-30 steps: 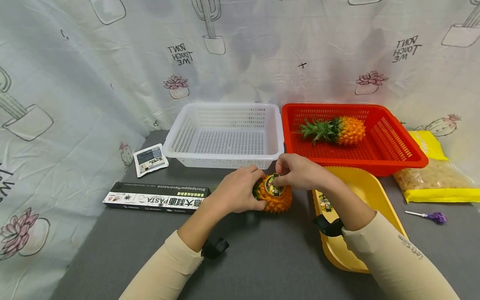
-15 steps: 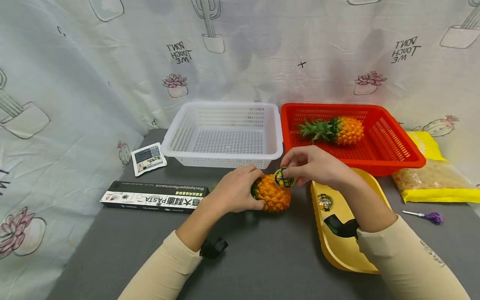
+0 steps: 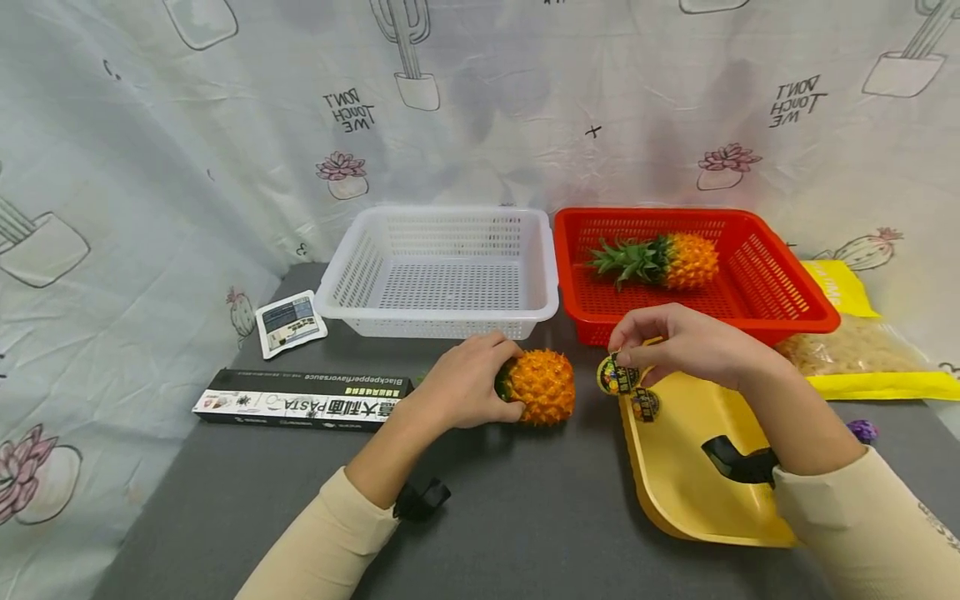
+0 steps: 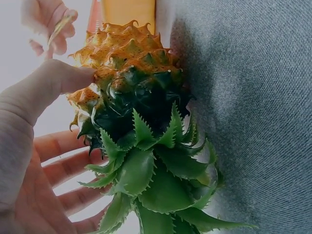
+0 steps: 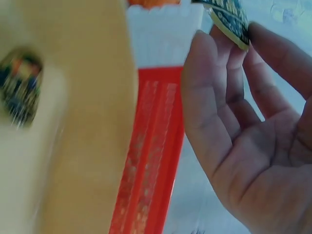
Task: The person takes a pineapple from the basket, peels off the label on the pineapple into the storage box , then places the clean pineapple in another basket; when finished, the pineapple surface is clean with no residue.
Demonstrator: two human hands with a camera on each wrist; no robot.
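My left hand [image 3: 468,383] grips a small orange pineapple [image 3: 546,387] lying on the grey table, thumb on the near side and fingers on the far side. Its green leafy crown [image 4: 156,180] shows in the left wrist view. Between thumb and fingertips, my right hand [image 3: 693,346] pinches a round black-and-yellow sticker [image 3: 615,375] over the left edge of a yellow tray [image 3: 697,500]. A similar round sticker [image 3: 645,405] sits on that tray's inner left side, just below the held one. The right wrist view cuts off part of the held sticker [image 5: 230,22].
Behind the hands stand a white basket [image 3: 435,315] and a red basket [image 3: 795,283] holding another pineapple [image 3: 692,260]. A pasta box [image 3: 300,400] and a white packet [image 3: 289,323] lie left. A yellow bag [image 3: 877,385] and a purple lollipop [image 3: 862,431] lie right.
My right hand has lifted the round sticker off the pineapple and carried it rightward to the yellow tray's edge. The left hand keeps its grip on the pineapple.
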